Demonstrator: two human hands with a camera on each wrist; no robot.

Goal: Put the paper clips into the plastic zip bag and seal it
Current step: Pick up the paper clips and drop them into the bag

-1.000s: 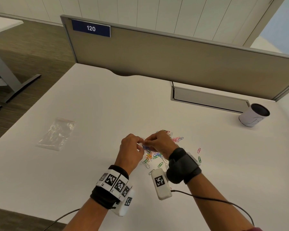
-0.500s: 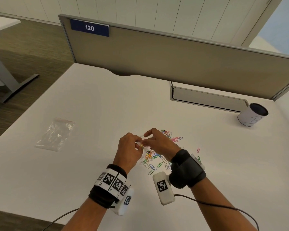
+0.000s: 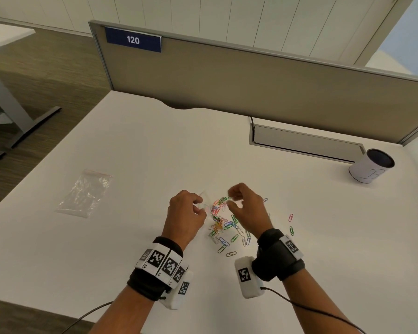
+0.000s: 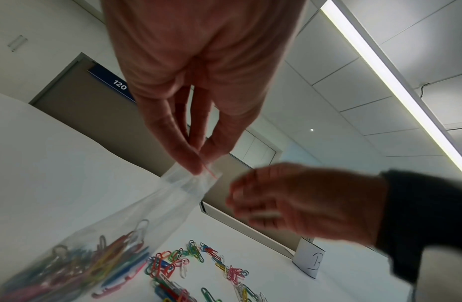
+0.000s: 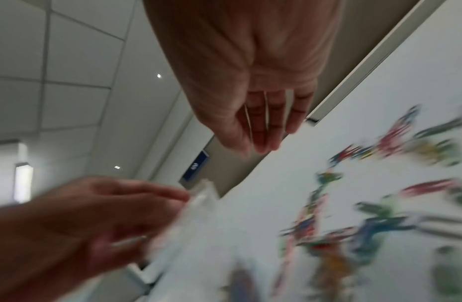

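Clear plastic zip bag [image 4: 173, 196] is hanging from the left hand [image 3: 186, 213], pinched at its top edge, colourful clips already sitting inside. The right hand [image 3: 245, 203] is hovering just beside it, fingers relaxed, gripping nothing. Loose paper clips [image 3: 227, 225] are lying scattered on the white tabletop [image 3: 155, 145] between both hands.

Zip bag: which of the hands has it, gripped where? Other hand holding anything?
Left hand pinches the zip bag at its top edge, by the red seal strip. Right hand holds nothing visible; fingers loosely curled.

"120" on blue sign [image 3: 133, 40]; "B" on cup [image 3: 371, 165]
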